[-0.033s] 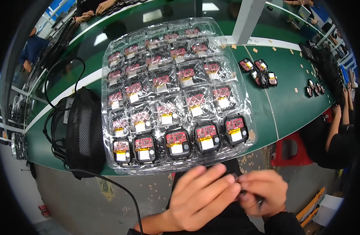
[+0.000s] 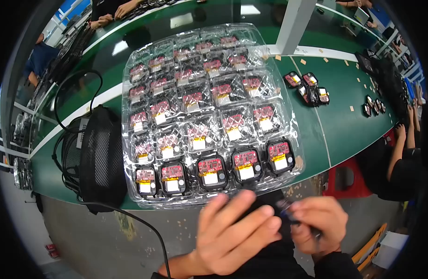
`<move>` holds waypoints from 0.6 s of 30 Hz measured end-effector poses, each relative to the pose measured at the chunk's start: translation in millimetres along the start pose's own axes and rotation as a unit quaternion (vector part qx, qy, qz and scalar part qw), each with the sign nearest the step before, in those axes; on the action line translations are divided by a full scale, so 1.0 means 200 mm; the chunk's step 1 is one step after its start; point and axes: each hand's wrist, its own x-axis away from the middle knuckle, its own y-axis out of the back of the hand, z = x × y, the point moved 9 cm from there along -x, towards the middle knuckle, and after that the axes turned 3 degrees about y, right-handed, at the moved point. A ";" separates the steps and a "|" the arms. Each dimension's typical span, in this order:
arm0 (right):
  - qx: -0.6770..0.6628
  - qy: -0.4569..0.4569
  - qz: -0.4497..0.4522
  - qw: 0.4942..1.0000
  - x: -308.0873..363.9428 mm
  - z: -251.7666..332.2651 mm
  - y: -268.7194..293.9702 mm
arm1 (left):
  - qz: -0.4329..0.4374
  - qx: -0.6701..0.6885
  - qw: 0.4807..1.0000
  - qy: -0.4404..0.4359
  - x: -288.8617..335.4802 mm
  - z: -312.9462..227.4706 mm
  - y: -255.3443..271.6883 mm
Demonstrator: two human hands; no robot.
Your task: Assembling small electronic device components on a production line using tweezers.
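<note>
Just beyond the table's near edge, my left hand is held up with its fingers spread and nothing seen in them. To its right, my right hand pinches a small dark object between thumb and fingers; motion blur hides its kind. A gap separates the left fingertips from that object. Ahead of both hands lies a clear plastic tray of black square cases with red circuit boards and white blocks. In its front row, one such case shows a yellow strip and a round silvery part.
Left of the tray stand a black mesh bag and coiled cables. More cases lie in a cluster on the green table at right. A grey post rises behind. A red stool and other people are nearby.
My left hand has drawn away from the small dark object, its fingers spreading. My right hand has shifted slightly right, still pinching the object.
</note>
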 end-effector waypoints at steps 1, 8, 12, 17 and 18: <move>0.049 0.007 -0.046 0.998 -0.04 0.02 0.04 | -0.094 -0.010 0.995 0.009 0.04 0.04 0.04; 0.172 0.058 -0.062 0.982 -0.39 -0.11 0.04 | -0.058 -0.232 0.958 0.156 0.06 0.25 0.15; 0.209 0.023 0.019 0.978 -0.48 -0.18 -0.05 | -0.058 -0.210 0.960 0.175 0.07 0.28 0.15; 0.240 -0.032 0.129 0.962 -0.55 -0.16 -0.09 | -0.063 -0.222 0.956 0.182 0.10 0.30 0.15; 0.245 -0.036 0.153 0.957 -0.55 -0.17 -0.10 | -0.066 -0.222 0.955 0.184 0.10 0.30 0.15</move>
